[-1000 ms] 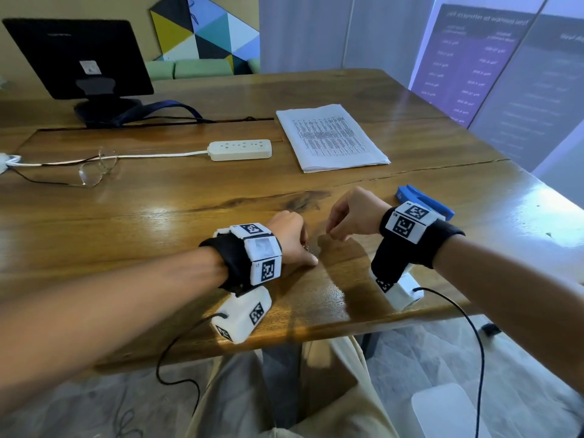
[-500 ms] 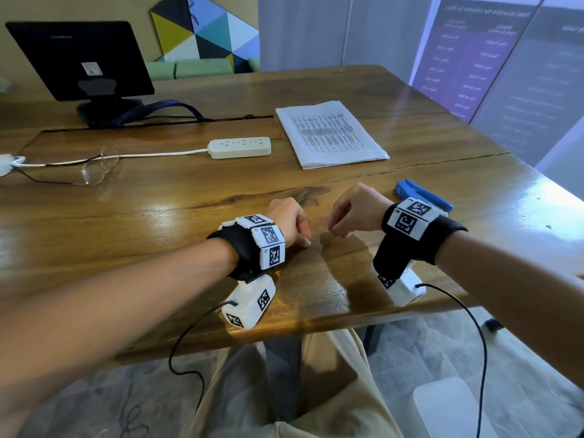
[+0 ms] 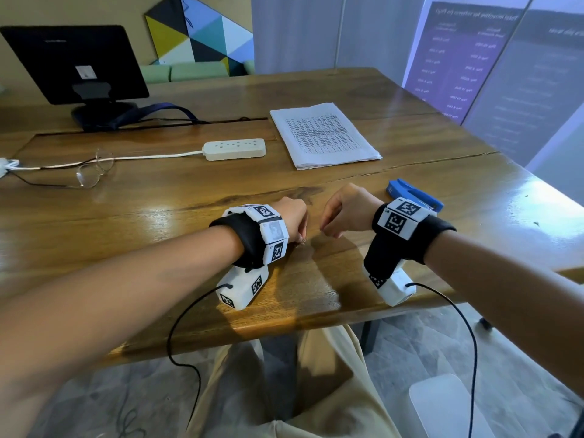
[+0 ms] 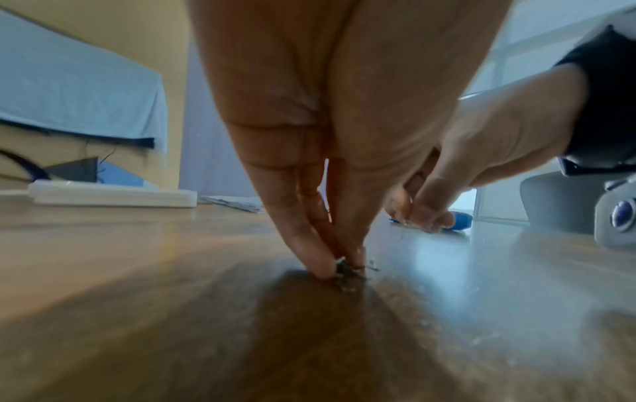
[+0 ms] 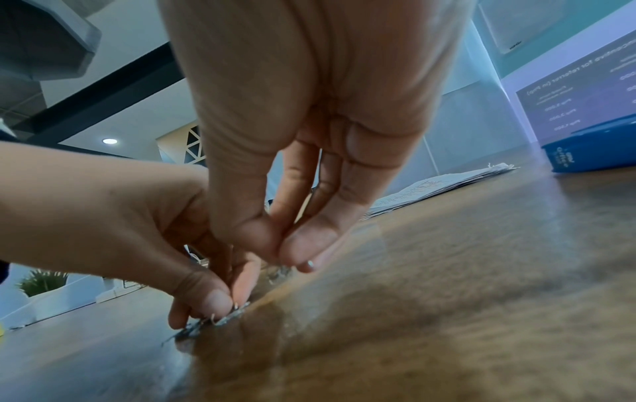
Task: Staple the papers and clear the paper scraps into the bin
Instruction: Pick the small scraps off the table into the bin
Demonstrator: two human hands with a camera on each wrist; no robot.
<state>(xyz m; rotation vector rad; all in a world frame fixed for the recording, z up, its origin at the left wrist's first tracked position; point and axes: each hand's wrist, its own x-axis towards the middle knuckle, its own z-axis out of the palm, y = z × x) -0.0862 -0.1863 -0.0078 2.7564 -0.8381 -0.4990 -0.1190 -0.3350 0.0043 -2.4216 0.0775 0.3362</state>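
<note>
Tiny greyish scraps (image 4: 347, 272) lie on the wooden table (image 3: 158, 216) near its front edge. My left hand (image 4: 340, 268) pinches some of them against the wood with thumb and fingertips. Close to its right, my right hand (image 5: 287, 257) holds its thumb and fingertips pinched together just above the table, with small bits at the tips. In the head view the left hand (image 3: 301, 238) and right hand (image 3: 325, 230) nearly touch. A stack of printed papers (image 3: 325, 134) lies farther back. The blue stapler (image 3: 410, 192) sits just behind my right wrist.
A white power strip (image 3: 234, 149) with its cable, a pair of glasses (image 3: 91, 172) and a black monitor (image 3: 72, 64) stand at the back left. A white object (image 3: 442, 406) sits on the floor at the lower right, below the table edge.
My left hand has shifted slightly away from the table edge and drawn its fingertips together on the scraps. The right hand has stayed almost in place beside it.
</note>
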